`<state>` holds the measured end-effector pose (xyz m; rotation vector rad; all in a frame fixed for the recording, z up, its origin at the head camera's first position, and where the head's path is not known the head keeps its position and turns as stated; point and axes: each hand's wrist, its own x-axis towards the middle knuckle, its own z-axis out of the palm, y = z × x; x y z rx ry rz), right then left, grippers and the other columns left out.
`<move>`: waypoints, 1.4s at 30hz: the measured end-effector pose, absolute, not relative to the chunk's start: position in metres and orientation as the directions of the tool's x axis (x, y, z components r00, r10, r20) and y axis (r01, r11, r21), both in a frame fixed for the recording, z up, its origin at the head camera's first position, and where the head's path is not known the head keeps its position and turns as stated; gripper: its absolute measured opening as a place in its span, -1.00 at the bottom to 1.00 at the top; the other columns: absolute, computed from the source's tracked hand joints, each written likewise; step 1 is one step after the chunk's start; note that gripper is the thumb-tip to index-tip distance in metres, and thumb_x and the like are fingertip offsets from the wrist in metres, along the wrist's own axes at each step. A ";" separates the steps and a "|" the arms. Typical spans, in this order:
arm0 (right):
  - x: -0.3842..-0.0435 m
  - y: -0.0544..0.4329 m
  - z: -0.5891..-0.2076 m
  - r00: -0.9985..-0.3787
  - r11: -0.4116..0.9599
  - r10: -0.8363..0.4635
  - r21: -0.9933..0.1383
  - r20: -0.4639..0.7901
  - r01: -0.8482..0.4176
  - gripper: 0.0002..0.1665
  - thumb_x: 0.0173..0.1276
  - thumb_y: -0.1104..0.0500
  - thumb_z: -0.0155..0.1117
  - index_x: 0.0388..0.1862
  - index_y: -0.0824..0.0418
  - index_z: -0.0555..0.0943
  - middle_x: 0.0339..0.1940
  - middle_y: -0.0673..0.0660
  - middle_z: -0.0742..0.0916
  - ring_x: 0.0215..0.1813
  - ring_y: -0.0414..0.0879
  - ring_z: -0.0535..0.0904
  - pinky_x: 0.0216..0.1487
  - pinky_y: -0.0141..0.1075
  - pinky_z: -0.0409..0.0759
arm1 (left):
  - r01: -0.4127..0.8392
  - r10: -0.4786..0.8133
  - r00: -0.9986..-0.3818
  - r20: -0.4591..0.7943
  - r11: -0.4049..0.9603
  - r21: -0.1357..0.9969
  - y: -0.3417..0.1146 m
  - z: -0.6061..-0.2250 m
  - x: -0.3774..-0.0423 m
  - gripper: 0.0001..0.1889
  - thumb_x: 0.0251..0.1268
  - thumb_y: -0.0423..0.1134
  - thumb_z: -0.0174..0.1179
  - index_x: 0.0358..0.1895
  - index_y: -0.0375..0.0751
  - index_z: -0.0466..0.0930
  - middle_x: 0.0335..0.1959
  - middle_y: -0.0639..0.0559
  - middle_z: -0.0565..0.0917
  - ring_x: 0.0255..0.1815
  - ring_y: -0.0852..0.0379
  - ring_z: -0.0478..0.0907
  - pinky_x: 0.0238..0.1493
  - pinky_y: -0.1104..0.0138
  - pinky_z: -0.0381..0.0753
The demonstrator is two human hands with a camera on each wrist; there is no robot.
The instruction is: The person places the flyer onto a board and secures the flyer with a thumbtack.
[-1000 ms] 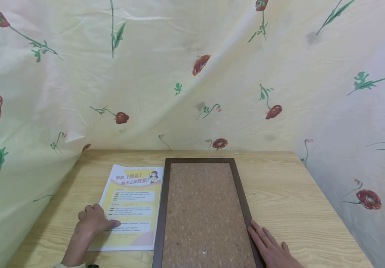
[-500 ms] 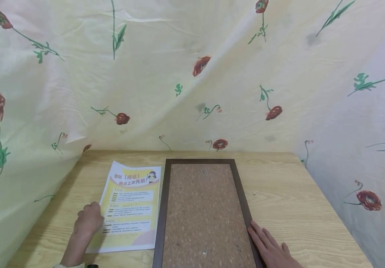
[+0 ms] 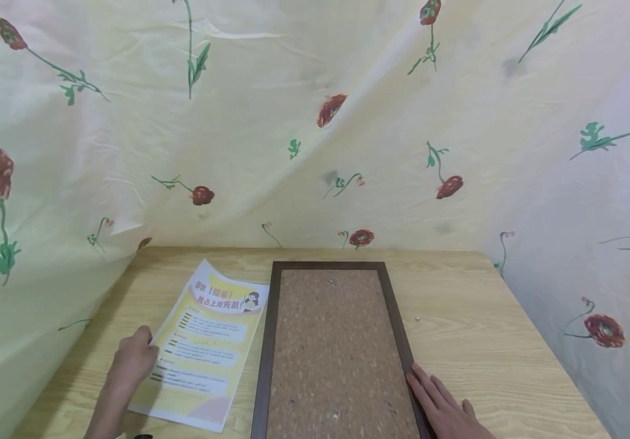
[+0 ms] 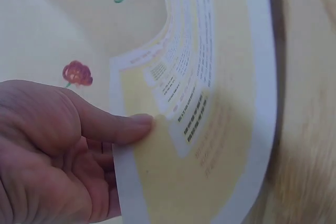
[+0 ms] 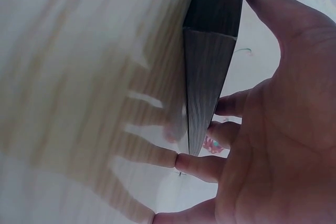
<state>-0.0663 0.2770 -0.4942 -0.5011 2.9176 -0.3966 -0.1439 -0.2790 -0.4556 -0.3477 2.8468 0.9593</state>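
Observation:
A printed poster sheet [image 3: 200, 353], yellow and white with Chinese text, lies turned on the table to the left of the board. My left hand [image 3: 131, 360] pinches its left edge. In the left wrist view the thumb of the left hand [image 4: 68, 145] presses on the printed face, and the sheet [image 4: 231, 129] bends in a curve. A cork board [image 3: 337, 347] in a dark wooden frame lies flat in the middle. My right hand [image 3: 446, 405] touches the right side of the frame. The right wrist view shows its fingertips [image 5: 197, 167] on the tabletop beside the dark frame [image 5: 207, 77].
Light wood-grain table [image 3: 490, 341] beneath everything. A flowered cloth [image 3: 271, 122] hangs behind and along both sides. One tiny pale item [image 3: 417, 319] lies right of the board. Part of a small black object [image 3: 143, 436] shows at the bottom edge.
My left hand has moved left and curled onto the poster's edge. The poster has turned clockwise, its lower end swinging left and away from the board. My right hand has stayed put.

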 end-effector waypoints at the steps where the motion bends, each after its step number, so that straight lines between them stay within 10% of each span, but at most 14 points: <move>1: -0.067 0.277 -0.494 -0.932 0.910 -0.344 -0.287 -0.115 -0.300 0.38 -0.09 -0.62 0.27 0.48 0.29 0.27 0.51 0.24 0.27 0.37 0.40 0.30 -0.22 0.60 0.29 | -0.247 -0.176 -0.969 -0.176 0.770 0.589 -0.280 -0.455 -0.143 -0.90 0.36 -0.49 -0.12 -0.18 -0.52 0.31 -0.40 -0.30 0.50 -0.43 -0.08 0.47 -0.51 0.21 0.44; 20: -0.069 0.278 -0.498 -0.933 0.916 -0.336 -0.274 -0.128 -0.292 0.41 -0.11 -0.65 0.25 0.48 0.29 0.28 0.51 0.22 0.25 0.38 0.37 0.30 -0.21 0.60 0.29 | -0.112 -0.132 -0.991 -0.016 0.762 0.637 -0.302 -0.442 -0.140 -0.80 0.28 -0.49 0.14 -0.15 -0.65 0.52 -0.22 -0.47 0.65 -0.20 -0.32 0.62 -0.23 0.02 0.60; 27: -0.069 0.278 -0.499 -0.935 0.915 -0.335 -0.279 -0.121 -0.291 0.39 -0.10 -0.64 0.25 0.48 0.29 0.28 0.51 0.21 0.25 0.38 0.37 0.30 -0.22 0.61 0.28 | -0.194 -0.173 -0.978 -0.113 0.580 0.791 -0.305 -0.433 -0.135 -0.64 0.40 -0.46 0.04 0.11 -0.74 0.36 -0.28 -0.34 0.69 -0.41 -0.01 0.66 -0.41 0.25 0.63; 42: -0.068 0.277 -0.500 -0.936 0.913 -0.337 -0.276 -0.099 -0.300 0.41 -0.11 -0.65 0.25 0.48 0.29 0.26 0.51 0.19 0.22 0.38 0.37 0.30 -0.21 0.62 0.28 | -0.230 -0.133 -0.972 -0.193 0.380 0.896 -0.298 -0.417 -0.128 -0.51 0.51 -0.35 0.02 0.31 -0.67 0.20 -0.09 -0.42 0.68 -0.25 -0.11 0.71 -0.27 0.15 0.71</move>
